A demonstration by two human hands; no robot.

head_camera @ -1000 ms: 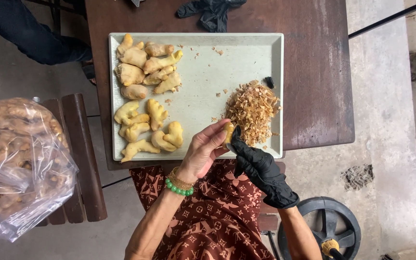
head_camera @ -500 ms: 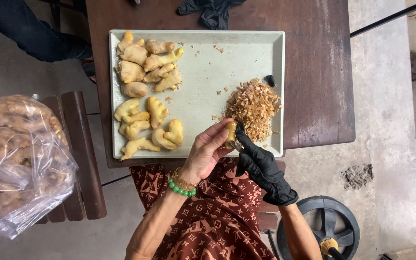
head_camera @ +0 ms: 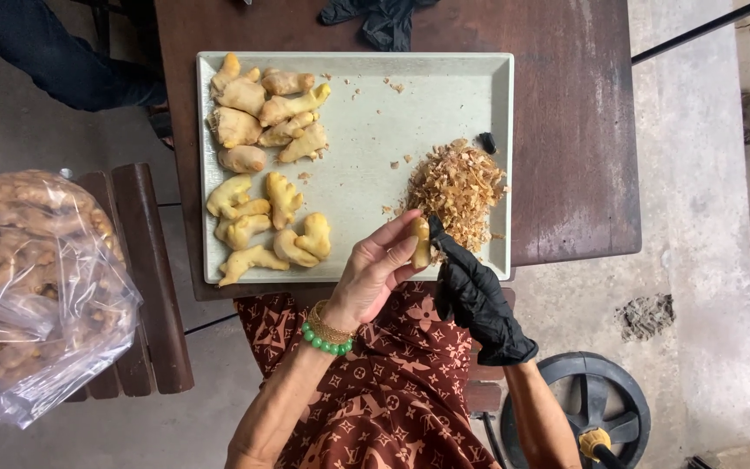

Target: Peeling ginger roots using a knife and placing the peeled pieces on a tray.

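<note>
My left hand (head_camera: 373, 269), bare with a green bead bracelet, holds a small piece of ginger (head_camera: 421, 242) over the near edge of a pale metal tray (head_camera: 375, 139). My right hand (head_camera: 472, 291), in a black glove, presses against that piece from the right; any tool in it is hidden. A heap of brown peelings (head_camera: 456, 191) lies on the tray just beyond both hands. Peeled yellow ginger pieces (head_camera: 269, 227) lie at the tray's near left. Unpeeled ginger (head_camera: 262, 113) is piled at its far left.
The tray rests on a dark wooden table (head_camera: 575, 130). A black glove (head_camera: 379, 17) lies at the table's far edge. A clear plastic bag of ginger (head_camera: 28, 278) sits on a wooden bench at left. Another person's dark sleeve (head_camera: 54, 61) is upper left. A wheel (head_camera: 596, 408) stands lower right.
Both hands stay over the tray's near edge; the ginger piece and gloved fingers have shifted slightly against each other. The piles on the tray are unchanged.
</note>
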